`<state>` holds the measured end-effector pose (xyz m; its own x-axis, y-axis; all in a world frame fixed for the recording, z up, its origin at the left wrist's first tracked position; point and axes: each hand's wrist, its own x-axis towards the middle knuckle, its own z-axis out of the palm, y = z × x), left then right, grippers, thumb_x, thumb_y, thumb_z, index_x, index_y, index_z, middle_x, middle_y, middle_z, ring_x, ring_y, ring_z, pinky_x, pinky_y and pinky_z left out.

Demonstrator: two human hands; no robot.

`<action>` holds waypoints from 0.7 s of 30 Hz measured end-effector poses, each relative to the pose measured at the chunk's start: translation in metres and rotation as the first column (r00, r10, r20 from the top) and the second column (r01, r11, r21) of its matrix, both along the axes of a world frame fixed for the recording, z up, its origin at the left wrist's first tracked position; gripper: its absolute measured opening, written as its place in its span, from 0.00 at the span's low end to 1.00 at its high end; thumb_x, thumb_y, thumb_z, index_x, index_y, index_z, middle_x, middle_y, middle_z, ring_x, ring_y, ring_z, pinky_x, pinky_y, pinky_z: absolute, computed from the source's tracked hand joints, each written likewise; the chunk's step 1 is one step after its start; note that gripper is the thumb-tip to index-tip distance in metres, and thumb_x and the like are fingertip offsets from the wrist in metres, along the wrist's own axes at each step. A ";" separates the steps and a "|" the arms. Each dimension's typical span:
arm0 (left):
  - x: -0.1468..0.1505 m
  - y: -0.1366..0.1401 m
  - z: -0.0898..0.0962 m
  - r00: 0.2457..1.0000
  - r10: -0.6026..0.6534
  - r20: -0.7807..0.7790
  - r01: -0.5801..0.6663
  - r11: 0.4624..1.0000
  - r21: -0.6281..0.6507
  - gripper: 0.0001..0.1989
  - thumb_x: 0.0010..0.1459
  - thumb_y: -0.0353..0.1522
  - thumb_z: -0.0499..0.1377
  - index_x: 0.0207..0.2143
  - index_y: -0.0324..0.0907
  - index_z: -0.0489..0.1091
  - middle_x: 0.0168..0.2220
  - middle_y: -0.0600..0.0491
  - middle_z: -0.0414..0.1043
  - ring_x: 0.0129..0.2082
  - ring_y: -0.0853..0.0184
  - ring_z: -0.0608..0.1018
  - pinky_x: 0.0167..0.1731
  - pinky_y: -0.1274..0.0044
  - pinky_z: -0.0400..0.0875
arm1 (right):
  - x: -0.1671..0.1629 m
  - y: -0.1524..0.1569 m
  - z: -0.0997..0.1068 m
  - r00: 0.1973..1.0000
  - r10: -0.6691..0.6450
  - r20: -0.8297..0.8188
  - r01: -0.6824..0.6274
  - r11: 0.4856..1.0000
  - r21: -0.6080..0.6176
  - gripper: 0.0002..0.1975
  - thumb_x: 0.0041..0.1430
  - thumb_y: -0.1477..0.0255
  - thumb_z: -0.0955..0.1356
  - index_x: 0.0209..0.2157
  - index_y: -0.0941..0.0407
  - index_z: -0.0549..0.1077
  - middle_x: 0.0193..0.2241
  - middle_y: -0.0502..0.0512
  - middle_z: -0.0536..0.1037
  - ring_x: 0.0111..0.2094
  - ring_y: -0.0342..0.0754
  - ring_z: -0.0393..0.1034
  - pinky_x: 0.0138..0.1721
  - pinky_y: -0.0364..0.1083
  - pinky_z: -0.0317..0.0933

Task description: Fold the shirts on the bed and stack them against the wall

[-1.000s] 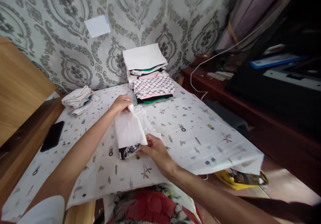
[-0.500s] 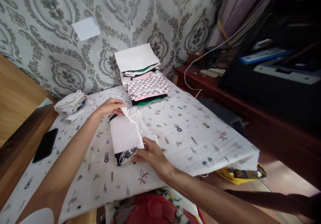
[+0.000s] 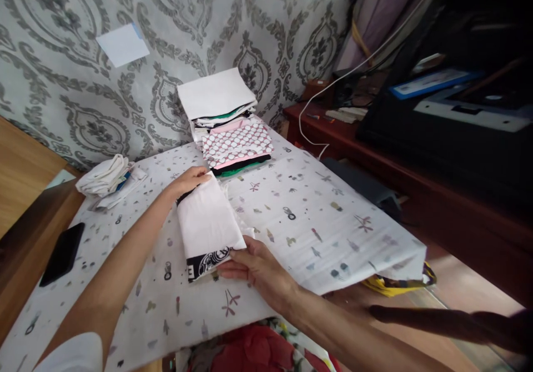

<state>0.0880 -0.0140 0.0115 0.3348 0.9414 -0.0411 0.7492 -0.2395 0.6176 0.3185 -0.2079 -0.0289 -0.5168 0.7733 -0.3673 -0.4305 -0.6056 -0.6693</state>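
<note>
My left grip [image 3: 189, 181] grasps the far edge of a folded white garment [image 3: 210, 214], fingertips at its far right corner, the thumb mostly hidden. My right grip [image 3: 268, 272] pinches the near right corner, thumb above and the other fingers lower down. The garment lies between my two grips on the cloth-covered tabletop [image 3: 308, 211]. A black-and-white printed band crosses it beside my right grip, and another dark strip shows next to my left grip.

Just beyond my left grip, slightly to its right, sits a pink-and-white patterned garment [image 3: 237, 144] on black and green layers; behind it, a white folded cloth [image 3: 216, 94] tops a stack of clothes. Left of my left grip, rumpled white cloths [image 3: 104, 177] rest near the far left corner, and a black smartphone [image 3: 63, 254] lies nearer me, by the left edge. Well off to the right of my right grip, a white cable [image 3: 306, 116] hangs over a dark red desk [image 3: 341, 130]
</note>
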 end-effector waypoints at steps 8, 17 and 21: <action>0.024 -0.016 -0.026 0.964 0.172 -0.205 -0.128 0.969 0.211 0.08 0.62 0.38 0.53 0.37 0.44 0.69 0.32 0.53 0.71 0.35 0.63 0.71 0.39 0.76 0.62 | 0.009 0.003 0.001 0.998 0.038 0.053 -0.036 0.998 -0.043 0.17 0.47 0.63 0.75 0.35 0.57 0.70 0.33 0.58 0.83 0.35 0.48 0.80 0.39 0.46 0.71; 0.017 -0.130 -0.011 0.962 0.125 -0.241 -0.048 0.953 0.301 0.27 0.70 0.42 0.45 0.67 0.45 0.51 0.70 0.44 0.52 0.69 0.58 0.55 0.66 0.63 0.51 | 0.039 -0.007 0.016 0.793 -0.351 0.498 -0.017 0.804 0.594 0.16 0.63 0.60 0.66 0.50 0.50 0.67 0.22 0.46 0.74 0.21 0.46 0.66 0.23 0.45 0.59; 0.034 -0.177 -0.037 0.943 -0.001 -0.332 0.079 0.972 0.220 0.33 0.67 0.48 0.48 0.68 0.42 0.51 0.71 0.42 0.49 0.71 0.53 0.51 0.68 0.56 0.45 | 0.006 0.028 0.021 0.784 -0.339 0.520 -0.327 0.487 0.810 0.14 0.67 0.65 0.62 0.48 0.51 0.73 0.46 0.58 0.79 0.46 0.55 0.73 0.49 0.54 0.65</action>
